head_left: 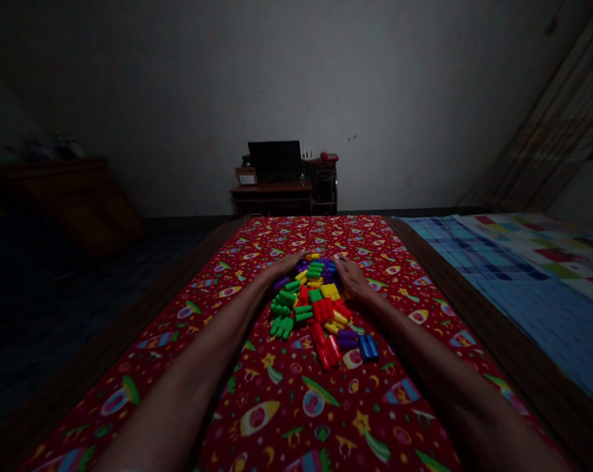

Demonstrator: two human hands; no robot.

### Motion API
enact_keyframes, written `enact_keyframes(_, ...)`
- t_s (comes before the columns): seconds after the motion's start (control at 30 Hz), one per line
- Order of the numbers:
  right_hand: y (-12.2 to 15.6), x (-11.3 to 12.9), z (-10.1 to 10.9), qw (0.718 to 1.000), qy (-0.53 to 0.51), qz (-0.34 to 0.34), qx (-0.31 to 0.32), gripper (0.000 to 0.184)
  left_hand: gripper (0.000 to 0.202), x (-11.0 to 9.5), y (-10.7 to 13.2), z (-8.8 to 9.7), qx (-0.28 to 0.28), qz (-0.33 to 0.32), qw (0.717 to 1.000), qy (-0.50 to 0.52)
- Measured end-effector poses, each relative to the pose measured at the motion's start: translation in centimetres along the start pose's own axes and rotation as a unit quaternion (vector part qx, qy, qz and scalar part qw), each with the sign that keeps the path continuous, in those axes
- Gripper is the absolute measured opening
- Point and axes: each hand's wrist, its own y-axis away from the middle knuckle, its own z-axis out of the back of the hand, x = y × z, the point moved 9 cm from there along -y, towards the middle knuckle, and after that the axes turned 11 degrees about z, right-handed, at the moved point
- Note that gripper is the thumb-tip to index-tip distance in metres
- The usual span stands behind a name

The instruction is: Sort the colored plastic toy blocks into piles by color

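Observation:
A heap of plastic building blocks [316, 303] in green, red, yellow, purple and blue lies on a red patterned sheet [286, 406]. My left hand [283, 267] rests flat at the heap's far left side, fingers stretched against the blocks. My right hand [351, 278] lies at the heap's far right side, fingers extended and touching the blocks. Both forearms reach forward on either side of the pile. A blue block [368, 347] and red blocks [327, 351] lie at the near edge.
The red sheet covers a long wooden-edged platform [478, 314]. A blue checked mattress [537, 275] lies to the right. A low desk with a dark laptop [275, 160] stands at the far wall. The left side is dark floor.

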Motion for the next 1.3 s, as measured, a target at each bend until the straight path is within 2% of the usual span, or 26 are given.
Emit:
enact_keyframes(0.1, 1.5, 3.0, 0.3, 0.997, -0.062, 0.043, 0.01, 0.061, 0.066, -2.0, 1.4, -0.9, 0.045, -0.026, 0.999, 0.004)
enact_keyframes(0.23, 4.4, 6.6, 1.4, 0.984, -0.152, 0.067, 0.058, 0.061, 0.054, -6.0, 4.7, -2.0, 0.078, -0.119, 0.99, -0.009)
enact_keyframes(0.3, 5.6, 7.2, 2.6, 0.983, -0.169, 0.055, 0.048, 0.06, 0.054, -7.8, 6.7, -2.2, 0.069, -0.158, 0.984, -0.037)
enact_keyframes(0.4, 7.7, 6.5, 4.9, 0.989, -0.147, 0.027, 0.008, 0.06, 0.06, -9.4, 10.4, -2.2, 0.022, -0.206, 0.972, -0.11)
enact_keyframes(0.5, 11.0, 5.2, 5.9, 0.998, -0.066, 0.008, 0.013, 0.057, 0.057, -9.1, 15.4, -2.4, -0.031, -0.233, 0.949, -0.208)
enact_keyframes(0.57, 13.7, 5.2, 4.9, 0.998, -0.012, 0.02, 0.06, 0.06, 0.051, -8.0, 18.8, -3.6, -0.039, -0.237, 0.933, -0.269)
enact_keyframes(0.67, 16.8, 7.5, 2.5, 0.989, 0.045, 0.084, 0.111, 0.074, 0.053, -6.5, 22.9, -6.9, -0.008, -0.255, 0.909, -0.328)
enact_keyframes(0.73, 17.3, 9.6, 1.1, 0.986, 0.062, 0.114, 0.108, 0.078, 0.055, -6.1, 24.2, -8.8, 0.002, -0.265, 0.9, -0.346)
enact_keyframes(0.77, 17.2, 10.6, 0.5, 0.985, 0.061, 0.123, 0.102, 0.079, 0.055, -6.1, 24.4, -9.3, -0.005, -0.266, 0.898, -0.35)
enact_keyframes(0.83, 16.4, 12.3, -0.6, 0.985, 0.045, 0.134, 0.099, 0.08, 0.053, -6.4, 24.0, -9.3, -0.037, -0.264, 0.898, -0.35)
enact_keyframes(0.93, 14.5, 13.8, -1.3, 0.98, 0.018, 0.159, 0.115, 0.075, 0.048, -6.8, 23.0, -7.1, -0.088, -0.261, 0.898, -0.344)
enact_keyframes(1.0, 12.5, 13.3, -0.3, 0.981, 0.01, 0.166, 0.096, 0.068, 0.046, -6.4, 22.4, -4.9, -0.116, -0.255, 0.903, -0.326)
enact_keyframes(1.07, 9.8, 11.3, 1.7, 0.988, 0.003, 0.147, 0.043, 0.06, 0.045, -4.9, 21.7, -2.4, -0.151, -0.226, 0.916, -0.295)
enact_keyframes(1.17, 5.2, 6.0, 4.3, 0.998, -0.008, 0.066, -0.018, 0.056, 0.049, -1.1, 19.7, 0.8, -0.209, -0.147, 0.94, -0.226)
enact_keyframes(1.23, 2.6, 2.7, 4.7, 0.999, -0.008, 0.02, -0.024, 0.058, 0.054, 1.6, 17.6, 1.9, -0.223, -0.09, 0.956, -0.166)
enact_keyframes(1.3, 0.7, 0.6, 3.9, 1.0, -0.016, -0.004, -0.018, 0.059, 0.059, 3.7, 14.7, 2.0, -0.2, -0.036, 0.975, -0.092)
